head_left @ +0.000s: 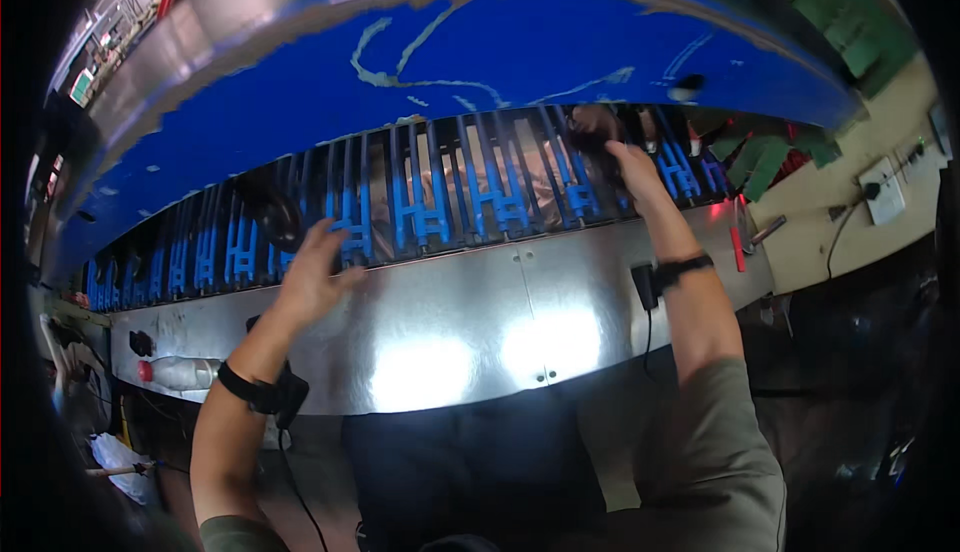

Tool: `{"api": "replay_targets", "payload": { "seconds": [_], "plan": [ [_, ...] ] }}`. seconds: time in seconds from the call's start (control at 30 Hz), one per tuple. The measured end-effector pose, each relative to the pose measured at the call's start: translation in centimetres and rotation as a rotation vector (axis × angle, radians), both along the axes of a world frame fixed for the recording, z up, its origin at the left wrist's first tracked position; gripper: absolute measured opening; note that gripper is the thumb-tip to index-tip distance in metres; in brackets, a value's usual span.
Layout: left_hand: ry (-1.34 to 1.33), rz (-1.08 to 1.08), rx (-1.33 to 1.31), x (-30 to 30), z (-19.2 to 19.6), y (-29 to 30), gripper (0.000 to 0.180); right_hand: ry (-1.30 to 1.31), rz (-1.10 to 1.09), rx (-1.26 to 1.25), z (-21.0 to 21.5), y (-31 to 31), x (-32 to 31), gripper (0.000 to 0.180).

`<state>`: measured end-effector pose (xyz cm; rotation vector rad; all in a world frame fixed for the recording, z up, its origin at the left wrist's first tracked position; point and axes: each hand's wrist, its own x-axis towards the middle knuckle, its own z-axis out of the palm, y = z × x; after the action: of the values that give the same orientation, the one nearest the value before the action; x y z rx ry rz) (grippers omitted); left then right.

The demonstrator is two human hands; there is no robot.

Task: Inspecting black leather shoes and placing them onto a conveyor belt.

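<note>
My left hand (315,277) is at the front edge of a row of blue and black slatted bars (420,207), its fingers apart and holding nothing. Just beyond its fingertips is a dark, glossy, rounded piece (275,217), blurred, on the bars. Farther right, my right hand (635,167) reaches over the bars beside another dark piece (595,132). That piece and the fingers are smeared, so I cannot tell whether the hand grips it. Both wrists wear black straps with small cabled boxes.
A long blue cover (480,57) with scuffed paint overhangs the bars. In front runs a shiny metal ledge (470,322), bearing a clear bottle with a red cap (180,373) at the left. A red-handled tool (738,247) lies near a wall socket (884,192) at the right.
</note>
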<state>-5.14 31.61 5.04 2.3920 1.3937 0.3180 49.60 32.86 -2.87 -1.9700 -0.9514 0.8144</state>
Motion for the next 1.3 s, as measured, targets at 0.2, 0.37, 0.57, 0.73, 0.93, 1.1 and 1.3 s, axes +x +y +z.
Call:
{"api": "replay_targets", "payload": {
  "seconds": [0.2, 0.37, 0.57, 0.73, 0.93, 1.1, 1.3],
  "plan": [
    [-0.23, -0.638, 0.502, 15.1, 15.9, -7.5, 0.046, 0.271, 0.045, 0.231, 2.5, -22.6, -4.8, 0.044],
    [-0.243, -0.683, 0.885, 22.5, 25.4, -6.9, 0.031, -0.442, -0.052, 0.453, -0.3, -30.0, -11.7, 0.045],
    [0.222, -0.051, 0.984, 14.5, 30.2, 8.0, 0.07, -0.591, -0.066, 0.707, -2.8, -29.6, -12.0, 0.053],
    [0.062, -0.059, 0.365, 15.8, 30.3, 9.6, 0.07, -0.646, -0.032, 0.735, -3.2, -29.3, -11.1, 0.051],
    [-0.049, -0.21, 0.517, 23.5, 29.9, 3.3, 0.055, -0.657, -0.04, 0.734, -3.3, -29.9, -11.2, 0.054],
    [-0.475, -0.133, 0.423, 15.6, 28.9, -3.3, 0.057, -0.574, -0.045, 0.667, -3.3, -30.2, -11.8, 0.053],
    [-0.399, -0.212, 0.692, 4.7, 18.7, -28.6, 0.065, -0.71, 0.063, 0.477, -3.2, -30.5, -8.6, 0.062]
  ]
}}
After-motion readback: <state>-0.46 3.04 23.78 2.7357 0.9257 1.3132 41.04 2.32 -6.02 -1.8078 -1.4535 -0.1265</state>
